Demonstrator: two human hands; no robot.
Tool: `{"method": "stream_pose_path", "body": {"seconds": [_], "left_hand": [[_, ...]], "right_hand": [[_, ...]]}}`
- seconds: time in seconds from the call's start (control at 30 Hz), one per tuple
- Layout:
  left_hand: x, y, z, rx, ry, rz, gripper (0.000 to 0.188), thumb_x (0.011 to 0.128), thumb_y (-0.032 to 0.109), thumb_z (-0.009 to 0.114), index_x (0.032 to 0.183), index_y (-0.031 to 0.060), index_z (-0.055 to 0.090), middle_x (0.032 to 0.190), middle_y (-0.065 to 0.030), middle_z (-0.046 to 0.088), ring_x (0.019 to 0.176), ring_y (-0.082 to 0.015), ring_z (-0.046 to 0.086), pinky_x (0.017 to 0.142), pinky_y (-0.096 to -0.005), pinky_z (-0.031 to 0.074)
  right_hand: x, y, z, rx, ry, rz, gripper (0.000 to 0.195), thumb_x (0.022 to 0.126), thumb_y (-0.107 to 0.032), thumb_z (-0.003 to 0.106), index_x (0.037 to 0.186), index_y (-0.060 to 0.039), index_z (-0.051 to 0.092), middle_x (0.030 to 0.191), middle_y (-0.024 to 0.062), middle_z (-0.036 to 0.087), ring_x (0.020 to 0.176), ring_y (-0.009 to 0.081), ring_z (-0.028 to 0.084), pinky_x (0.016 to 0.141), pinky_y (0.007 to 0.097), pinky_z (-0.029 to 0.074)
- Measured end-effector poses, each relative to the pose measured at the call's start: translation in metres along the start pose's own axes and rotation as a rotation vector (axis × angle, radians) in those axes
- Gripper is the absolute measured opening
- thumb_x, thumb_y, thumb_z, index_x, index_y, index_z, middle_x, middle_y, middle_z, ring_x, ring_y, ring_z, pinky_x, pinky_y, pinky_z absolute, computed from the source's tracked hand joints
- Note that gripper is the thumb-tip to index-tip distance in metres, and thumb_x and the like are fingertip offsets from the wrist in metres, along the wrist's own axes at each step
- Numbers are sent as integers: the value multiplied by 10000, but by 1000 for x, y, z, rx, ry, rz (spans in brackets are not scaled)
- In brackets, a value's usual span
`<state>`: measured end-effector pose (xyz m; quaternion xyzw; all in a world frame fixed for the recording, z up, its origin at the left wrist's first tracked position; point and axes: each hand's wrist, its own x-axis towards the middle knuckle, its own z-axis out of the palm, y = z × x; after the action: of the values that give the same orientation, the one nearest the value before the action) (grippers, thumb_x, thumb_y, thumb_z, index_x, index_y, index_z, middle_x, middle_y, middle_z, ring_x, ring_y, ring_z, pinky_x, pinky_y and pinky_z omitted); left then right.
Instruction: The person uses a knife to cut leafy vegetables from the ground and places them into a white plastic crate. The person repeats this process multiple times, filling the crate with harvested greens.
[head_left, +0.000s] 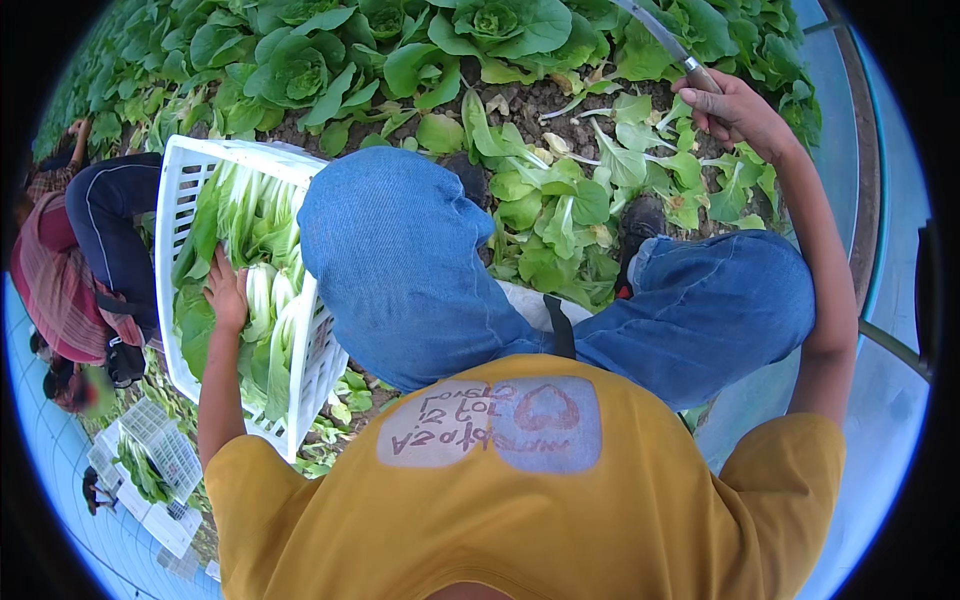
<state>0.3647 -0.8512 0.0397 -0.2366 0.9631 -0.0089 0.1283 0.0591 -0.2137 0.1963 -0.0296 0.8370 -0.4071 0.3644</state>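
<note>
At the left, my left hand (226, 294) lies on the leafy greens (259, 217) packed in a white plastic crate (300, 360), its fingers spread and gripping nothing. These greens have pale white stalks and broad green leaves. My right hand (731, 112) is raised at the upper right, closed around the handle of a curved-bladed knife (664, 37). The blade points up and left, and its tip runs out of the picture. Below that hand, loose trimmed leaves (622, 161) litter the soil.
Rows of growing leafy heads (307, 71) stand ahead. Another person (75, 255) crouches left, beyond the crate. Farther back are more white crates (161, 450), one with greens. Plastic sheeting (832, 150) borders the right side. My knees (397, 255) flank the leaf pile, one against the crate.
</note>
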Motion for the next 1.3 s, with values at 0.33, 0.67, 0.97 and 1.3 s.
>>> {"method": "stream_pose_path", "body": {"seconds": [0.33,0.67,0.97,1.3], "left_hand": [[6,14,-94,-53,-175,14,653,818,371,559,1351,99,298,1376,-130,333,1276,-313,290,1001,-490,226],[-81,376,-224,-941,-213,547,195,871,116,546,948,-41,632,835,-100,654,793,-131,609,763,-243,463],[-33,527,90,-126,-443,427,392,663,287,698,899,-9,594,869,-181,632,813,-306,621,721,-394,487],[-10,505,38,-1079,-743,70,622,735,-12,604,1292,-69,333,902,-105,607,652,-140,581,524,-257,466]], "right_hand": [[11,15,14,-603,-267,305,193,713,-202,586,808,-62,493,530,24,450,372,113,401,313,277,306],[79,193,101,148,16,259,222,784,-231,586,868,-62,470,584,21,486,425,114,461,338,279,361],[38,237,141,470,356,122,186,727,-203,536,819,-48,495,635,51,515,533,131,523,514,304,422],[29,224,171,93,385,-85,244,719,-293,537,827,-80,489,733,165,572,695,362,550,645,430,429]]}}
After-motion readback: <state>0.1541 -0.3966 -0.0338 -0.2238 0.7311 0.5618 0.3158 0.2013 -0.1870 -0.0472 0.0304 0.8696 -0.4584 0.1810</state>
